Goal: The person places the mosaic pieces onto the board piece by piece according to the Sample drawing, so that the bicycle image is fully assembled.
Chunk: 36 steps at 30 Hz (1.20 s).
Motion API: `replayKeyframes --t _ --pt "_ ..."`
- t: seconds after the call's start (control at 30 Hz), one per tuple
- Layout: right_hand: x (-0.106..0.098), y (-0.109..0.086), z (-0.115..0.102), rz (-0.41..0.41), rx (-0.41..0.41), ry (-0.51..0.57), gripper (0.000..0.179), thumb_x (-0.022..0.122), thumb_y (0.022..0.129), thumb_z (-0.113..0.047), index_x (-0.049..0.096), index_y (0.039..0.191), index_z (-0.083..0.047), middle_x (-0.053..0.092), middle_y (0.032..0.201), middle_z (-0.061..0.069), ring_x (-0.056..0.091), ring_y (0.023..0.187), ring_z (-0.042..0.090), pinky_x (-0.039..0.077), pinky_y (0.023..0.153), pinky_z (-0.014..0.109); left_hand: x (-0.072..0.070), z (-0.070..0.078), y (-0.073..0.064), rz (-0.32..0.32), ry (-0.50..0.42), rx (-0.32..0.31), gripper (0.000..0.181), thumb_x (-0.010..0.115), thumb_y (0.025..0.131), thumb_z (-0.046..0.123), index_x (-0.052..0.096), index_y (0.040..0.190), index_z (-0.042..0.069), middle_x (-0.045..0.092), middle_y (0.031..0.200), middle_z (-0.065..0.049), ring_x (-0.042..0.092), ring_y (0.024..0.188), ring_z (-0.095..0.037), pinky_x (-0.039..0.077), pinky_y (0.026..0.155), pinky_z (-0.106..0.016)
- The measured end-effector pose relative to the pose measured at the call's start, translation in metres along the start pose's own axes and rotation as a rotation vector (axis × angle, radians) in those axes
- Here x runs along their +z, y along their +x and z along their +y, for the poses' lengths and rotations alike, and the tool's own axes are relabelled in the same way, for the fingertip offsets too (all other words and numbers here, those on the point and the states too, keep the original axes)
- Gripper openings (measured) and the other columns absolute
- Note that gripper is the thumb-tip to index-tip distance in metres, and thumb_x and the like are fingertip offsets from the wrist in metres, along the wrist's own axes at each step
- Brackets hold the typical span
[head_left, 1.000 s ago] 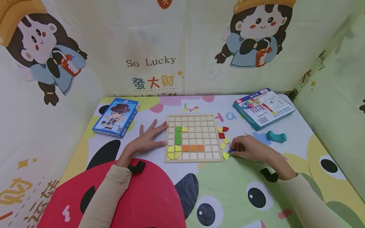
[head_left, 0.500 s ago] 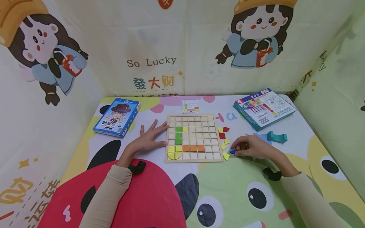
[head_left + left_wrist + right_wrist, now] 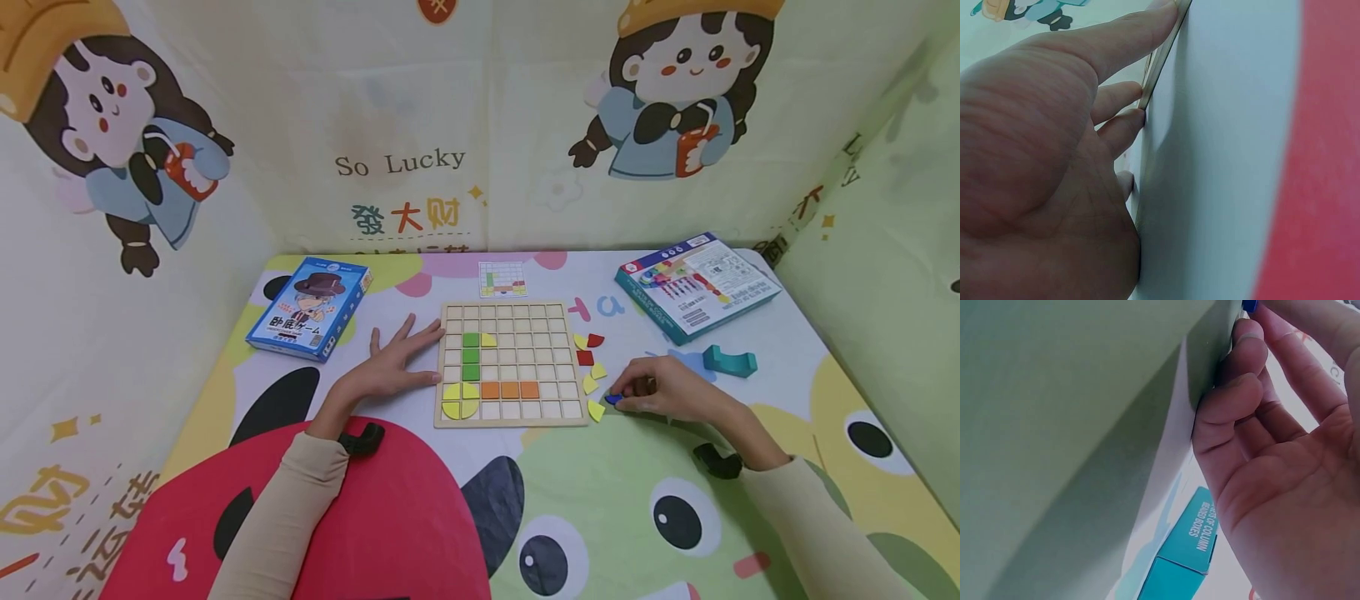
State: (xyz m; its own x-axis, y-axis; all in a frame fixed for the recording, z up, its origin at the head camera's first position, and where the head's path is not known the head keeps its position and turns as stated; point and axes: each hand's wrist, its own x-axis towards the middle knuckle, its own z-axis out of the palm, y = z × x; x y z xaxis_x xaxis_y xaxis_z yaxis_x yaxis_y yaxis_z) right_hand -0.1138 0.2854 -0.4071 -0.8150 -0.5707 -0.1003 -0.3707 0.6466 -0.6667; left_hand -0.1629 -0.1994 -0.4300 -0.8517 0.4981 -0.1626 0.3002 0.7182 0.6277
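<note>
The right hand (image 3: 663, 388) pinches a small flat blue piece (image 3: 614, 400), only its corner showing in the right-wrist view. A yellow wedge (image 3: 596, 411) separates it from the square wooden grid board (image 3: 532, 357); the spread left hand (image 3: 388, 368) touches the board's left edge.

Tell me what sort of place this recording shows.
Probably a tabletop play corner, perhaps one set up for recording: cartoon-printed sheeting rises behind the table, a grid board holds flat coloured pieces, and a blue box labelled as a game lies near the far left corner.
</note>
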Motion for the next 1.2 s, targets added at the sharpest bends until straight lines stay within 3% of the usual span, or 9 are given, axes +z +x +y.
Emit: replayKeyframes --t 0.47,0.83,1.2 --pt "0.004 0.001 0.001 0.035 -0.02 -0.015 0.014 0.085 0.091 -0.02 0.081 0.105 -0.021 0.068 0.089 -0.01 0.057 0.079 0.005 0.049 0.068 0.018 0.001 0.0 0.0 -0.004 -0.015 -0.009 0.086 0.074 0.095 0.046 0.032 0.168 0.028 0.021 0.179 -0.001 -0.011 0.168 -0.036 -0.027 0.119 -0.076" --pt "0.01 0.011 -0.022 0.043 -0.043 0.018 0.016 0.084 0.092 -0.02 0.08 0.107 -0.019 0.074 0.099 -0.006 0.058 0.082 0.006 0.051 0.071 0.018 0.0 0.002 -0.001 -0.003 -0.006 -0.012 0.086 0.074 0.095 0.046 0.032 0.168 0.028 0.021 0.179 0.0 -0.01 0.169 -0.036 -0.026 0.119 -0.076" --pt "0.031 0.033 -0.047 0.023 -0.06 0.01 0.015 0.084 0.091 -0.016 0.079 0.106 -0.018 0.07 0.09 -0.008 0.056 0.078 0.01 0.049 0.067 0.019 -0.001 0.004 -0.001 -0.004 -0.013 -0.016 0.088 0.075 0.094 0.046 0.032 0.168 0.028 0.021 0.179 0.001 -0.01 0.169 -0.036 -0.026 0.12 -0.076"
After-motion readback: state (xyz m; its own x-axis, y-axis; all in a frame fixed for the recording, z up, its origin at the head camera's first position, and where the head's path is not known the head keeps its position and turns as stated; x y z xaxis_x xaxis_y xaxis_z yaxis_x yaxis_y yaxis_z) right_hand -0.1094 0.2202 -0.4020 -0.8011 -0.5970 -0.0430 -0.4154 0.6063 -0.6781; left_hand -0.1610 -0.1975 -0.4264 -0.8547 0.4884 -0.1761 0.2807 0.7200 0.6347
